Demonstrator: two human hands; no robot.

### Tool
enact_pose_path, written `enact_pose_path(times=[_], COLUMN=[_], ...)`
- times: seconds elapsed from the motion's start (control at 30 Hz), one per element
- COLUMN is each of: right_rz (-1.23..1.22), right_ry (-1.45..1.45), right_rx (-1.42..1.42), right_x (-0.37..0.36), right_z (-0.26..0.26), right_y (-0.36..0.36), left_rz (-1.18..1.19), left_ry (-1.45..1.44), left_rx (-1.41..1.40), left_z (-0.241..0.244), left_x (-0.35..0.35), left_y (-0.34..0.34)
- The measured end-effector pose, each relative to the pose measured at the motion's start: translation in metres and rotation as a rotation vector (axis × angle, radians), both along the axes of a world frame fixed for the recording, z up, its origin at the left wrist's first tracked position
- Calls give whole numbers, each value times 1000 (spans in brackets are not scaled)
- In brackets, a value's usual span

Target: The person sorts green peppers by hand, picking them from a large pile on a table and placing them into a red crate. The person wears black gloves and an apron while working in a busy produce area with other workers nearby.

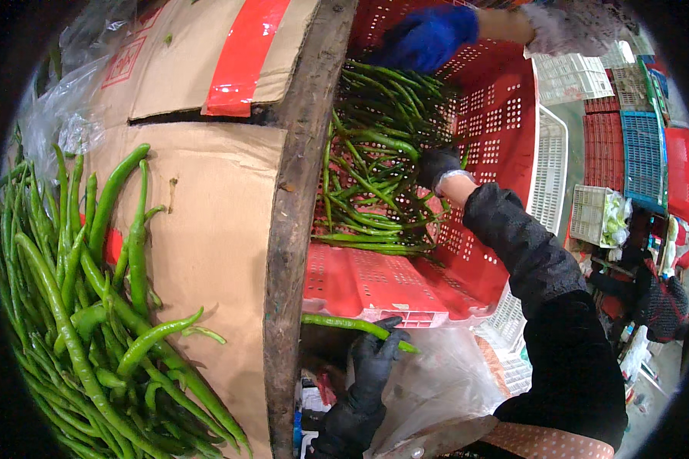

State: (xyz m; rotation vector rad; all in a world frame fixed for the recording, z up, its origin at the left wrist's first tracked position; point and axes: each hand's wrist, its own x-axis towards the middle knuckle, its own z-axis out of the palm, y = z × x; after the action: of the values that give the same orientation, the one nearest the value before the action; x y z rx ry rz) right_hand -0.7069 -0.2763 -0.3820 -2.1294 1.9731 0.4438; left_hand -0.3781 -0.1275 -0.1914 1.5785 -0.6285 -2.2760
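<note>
In my black-gloved left hand point(373, 356), below the near end of the red crate, is one long green chili pepper point(344, 323), held between the fingers. My right hand point(438, 166), also in a black glove, reaches down into the red perforated plastic crate point(488, 115) against its chili peppers point(373, 189). Its fingers are largely hidden, so whether it grips any pepper is unclear. Many long green peppers lie in the crate, roughly lined up at its far end. To the left, a large heap of green chili peppers point(74, 321) rests on flattened cardboard point(218, 229).
Another person's blue-gloved hand point(430, 37) is at the crate's far end. A worn wooden beam point(298, 172) edges the cardboard. Clear plastic sheeting point(436, 373) hangs below the crate. Stacked crates point(643, 155) and a seated person point(660, 304) are off to the right.
</note>
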Motion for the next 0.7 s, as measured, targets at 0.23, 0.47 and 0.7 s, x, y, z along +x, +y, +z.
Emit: enact_pose_path(times=[0.23, 0.47, 0.7], right_rz=[-684, -614, -244], right_ry=[-481, -457, -384], right_rx=[-14, -339, 123], right_x=[36, 40, 54], right_z=[5, 106, 52], right_y=[6, -30, 5], left_rz=[-12, 16, 18], left_ry=[18, 0, 30], left_rx=[-39, -23, 8], left_z=[3, 3, 6], left_x=[-2, 0, -1], left_y=[-4, -3, -7])
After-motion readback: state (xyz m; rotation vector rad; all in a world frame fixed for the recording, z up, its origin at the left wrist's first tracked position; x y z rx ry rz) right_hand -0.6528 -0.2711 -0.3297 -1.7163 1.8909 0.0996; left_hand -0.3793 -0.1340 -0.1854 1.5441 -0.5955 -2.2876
